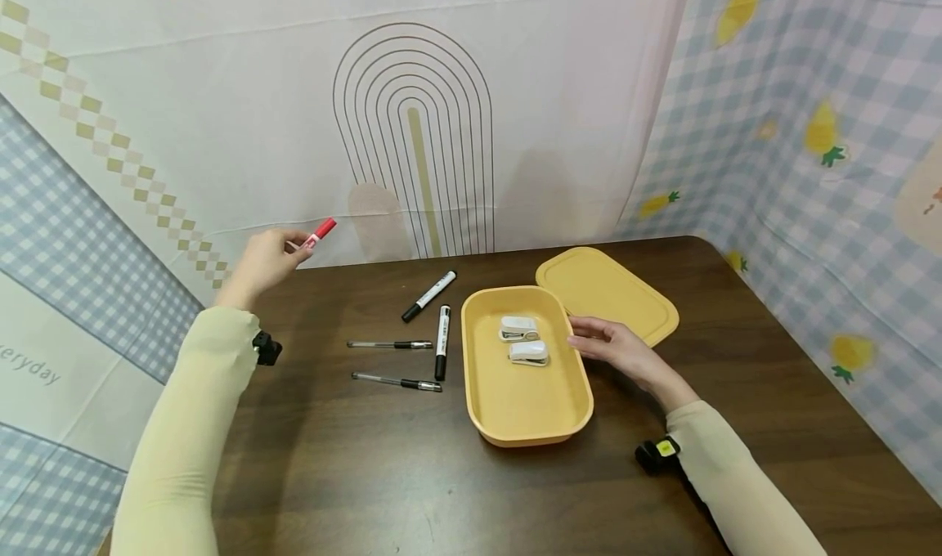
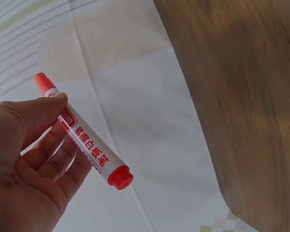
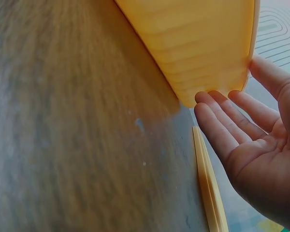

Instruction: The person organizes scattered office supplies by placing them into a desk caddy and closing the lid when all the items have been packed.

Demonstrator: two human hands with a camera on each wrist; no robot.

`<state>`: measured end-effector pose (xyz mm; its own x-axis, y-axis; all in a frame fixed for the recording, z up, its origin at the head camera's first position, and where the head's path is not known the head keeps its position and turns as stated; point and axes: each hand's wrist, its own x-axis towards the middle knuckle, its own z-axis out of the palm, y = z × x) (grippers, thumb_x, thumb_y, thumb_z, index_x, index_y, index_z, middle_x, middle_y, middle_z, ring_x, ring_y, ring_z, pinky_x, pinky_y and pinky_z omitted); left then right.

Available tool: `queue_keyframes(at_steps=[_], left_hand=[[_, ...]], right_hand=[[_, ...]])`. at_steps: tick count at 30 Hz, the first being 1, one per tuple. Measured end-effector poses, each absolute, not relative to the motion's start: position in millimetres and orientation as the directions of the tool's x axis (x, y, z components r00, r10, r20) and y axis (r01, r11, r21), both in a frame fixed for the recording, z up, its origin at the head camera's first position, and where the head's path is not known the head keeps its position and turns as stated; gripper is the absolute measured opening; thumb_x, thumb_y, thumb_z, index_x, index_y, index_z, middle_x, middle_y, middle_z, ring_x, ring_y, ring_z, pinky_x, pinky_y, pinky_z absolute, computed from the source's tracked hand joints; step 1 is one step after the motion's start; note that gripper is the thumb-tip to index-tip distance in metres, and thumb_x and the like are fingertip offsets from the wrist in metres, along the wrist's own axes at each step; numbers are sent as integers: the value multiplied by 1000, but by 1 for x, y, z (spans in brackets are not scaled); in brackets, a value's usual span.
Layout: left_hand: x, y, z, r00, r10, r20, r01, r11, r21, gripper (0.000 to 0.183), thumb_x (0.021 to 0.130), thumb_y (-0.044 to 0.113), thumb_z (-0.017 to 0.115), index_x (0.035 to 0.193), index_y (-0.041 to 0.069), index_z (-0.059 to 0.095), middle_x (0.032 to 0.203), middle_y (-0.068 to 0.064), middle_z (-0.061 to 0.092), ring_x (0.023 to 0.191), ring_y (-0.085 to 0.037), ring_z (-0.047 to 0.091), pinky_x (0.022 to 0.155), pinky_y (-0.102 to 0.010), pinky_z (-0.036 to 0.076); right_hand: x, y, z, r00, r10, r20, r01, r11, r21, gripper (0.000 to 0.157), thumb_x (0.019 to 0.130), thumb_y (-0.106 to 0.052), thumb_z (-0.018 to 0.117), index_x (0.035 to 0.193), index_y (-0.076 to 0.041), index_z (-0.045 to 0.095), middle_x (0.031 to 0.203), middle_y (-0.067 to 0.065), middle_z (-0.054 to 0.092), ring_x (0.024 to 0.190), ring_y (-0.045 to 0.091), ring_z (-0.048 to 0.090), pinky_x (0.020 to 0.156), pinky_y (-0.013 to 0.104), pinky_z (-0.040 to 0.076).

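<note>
High over the back left of the table, my left hand (image 1: 266,260) pinches a red-and-white whiteboard marker (image 2: 89,135) between thumb and fingers, its red cap (image 1: 325,227) pointing up and to the right. My right hand (image 1: 618,350) is at the right side of a yellow plastic box (image 1: 530,421). In the right wrist view its thumb is at the box's rim and the other fingers (image 3: 220,116) are extended along the wall. Inside the box lie two small white staplers, one (image 1: 518,327) behind the other (image 1: 529,352).
Left of the box lie two black-and-white markers, one slanted (image 1: 430,296) and one nearly upright in view (image 1: 442,342), and two clear pens with black grips (image 1: 390,344), (image 1: 397,382). A yellow lid (image 1: 611,290) lies behind the box on the brown table (image 1: 368,474). Patterned cloth hangs behind.
</note>
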<state>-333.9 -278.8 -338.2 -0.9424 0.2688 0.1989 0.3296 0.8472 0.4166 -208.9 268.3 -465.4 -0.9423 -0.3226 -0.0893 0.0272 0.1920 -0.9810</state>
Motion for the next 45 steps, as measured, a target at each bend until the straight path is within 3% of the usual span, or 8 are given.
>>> queue_keyframes(at_steps=[17,26,37,45], left_hand=[[-340,-235,-330,-933,309,183,359,825,436,31,100,17,63,124,-3,67,107,-23,69,88,-34,63,69,-43,48],[-343,-206,-320,-923,320,211,383,804,456,29,100,15,63,123,-2,69,103,-20,70,87,-31,63,67,-38,46],[-336,-154,-302,-868,415,271,496,746,446,27,97,13,66,119,-3,70,104,-19,69,88,-30,64,74,-43,51],[-327,-115,-296,-821,492,289,570,677,466,26,97,13,67,119,-1,71,101,-15,69,86,-26,64,70,-38,52]], right_hand=[[-208,268,-467,-943,-315,-110,55,179,-982,63,100,-23,65,150,7,39,149,28,44,130,31,53,95,28,52],[-208,267,-469,-941,-318,-113,58,178,-982,64,100,-25,66,150,6,40,149,27,44,131,32,52,95,28,51],[-212,275,-465,-937,-325,-123,63,191,-980,66,100,-26,65,151,5,37,152,26,41,133,31,50,97,28,50],[-212,280,-464,-940,-316,-127,69,190,-979,66,100,-26,65,151,4,38,152,25,42,128,21,55,96,28,51]])
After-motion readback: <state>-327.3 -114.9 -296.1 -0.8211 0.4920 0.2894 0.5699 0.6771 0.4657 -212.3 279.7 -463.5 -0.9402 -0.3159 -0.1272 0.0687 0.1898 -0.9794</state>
